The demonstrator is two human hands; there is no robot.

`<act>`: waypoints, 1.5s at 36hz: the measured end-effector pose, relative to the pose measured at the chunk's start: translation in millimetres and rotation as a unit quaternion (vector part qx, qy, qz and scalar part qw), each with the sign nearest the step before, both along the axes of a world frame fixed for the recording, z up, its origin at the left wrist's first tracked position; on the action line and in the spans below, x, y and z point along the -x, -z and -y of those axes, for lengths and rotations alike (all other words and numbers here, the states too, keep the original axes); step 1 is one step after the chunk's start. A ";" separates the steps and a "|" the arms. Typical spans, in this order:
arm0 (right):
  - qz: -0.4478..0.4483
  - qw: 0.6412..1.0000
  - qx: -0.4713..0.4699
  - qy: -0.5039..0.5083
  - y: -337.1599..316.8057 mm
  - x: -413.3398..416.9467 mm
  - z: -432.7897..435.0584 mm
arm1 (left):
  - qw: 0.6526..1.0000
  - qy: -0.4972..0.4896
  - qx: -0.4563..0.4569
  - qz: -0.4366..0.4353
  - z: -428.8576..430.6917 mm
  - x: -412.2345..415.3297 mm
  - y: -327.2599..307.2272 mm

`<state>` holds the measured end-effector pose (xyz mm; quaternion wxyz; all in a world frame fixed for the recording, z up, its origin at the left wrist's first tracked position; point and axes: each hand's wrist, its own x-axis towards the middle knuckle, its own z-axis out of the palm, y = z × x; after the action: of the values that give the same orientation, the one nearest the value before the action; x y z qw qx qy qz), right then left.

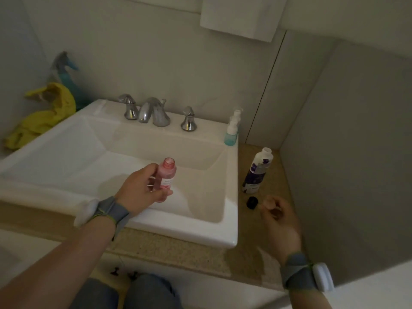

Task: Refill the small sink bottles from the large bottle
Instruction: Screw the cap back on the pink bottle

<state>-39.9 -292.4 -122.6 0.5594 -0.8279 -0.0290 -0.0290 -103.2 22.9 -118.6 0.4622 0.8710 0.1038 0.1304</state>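
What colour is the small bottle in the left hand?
Translucent pink small bottle, cap off, held by the left hand; the head view shows it.

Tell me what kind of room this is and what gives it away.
Most likely a bathroom: a white sink with a chrome faucet set against a plain wall, small pump bottles on its corner, and a white towel hanging above.

Setting as I read it from the head view: a home bathroom. White rectangular sink (229,197) set on a speckled beige worktop (178,253). Chrome faucet (153,112) with two separate handles at 12 o'clock. Plain pale walls, white towel (240,14) hanging at 1 o'clock. Spray bottle (64,72) and yellow rubber gloves (44,117) at 10 o'clock.
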 end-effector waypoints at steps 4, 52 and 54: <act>0.024 0.998 0.024 -0.059 -28.2 -1.5 -25.8 | 1.000 0.000 0.009 0.007 0.6 0.8 -0.4; 0.279 0.743 0.425 -0.435 -133.6 -33.6 -182.8 | 0.999 0.023 0.038 0.007 1.5 2.7 -7.8; 0.277 0.744 0.427 -0.433 -134.4 -34.0 -183.8 | 0.999 0.027 0.034 0.005 1.9 3.1 -8.4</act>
<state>-5.8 -108.6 11.7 0.0675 -0.8340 -0.5476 0.0041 -106.4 21.1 -110.2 0.4953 0.8567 0.0823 0.1186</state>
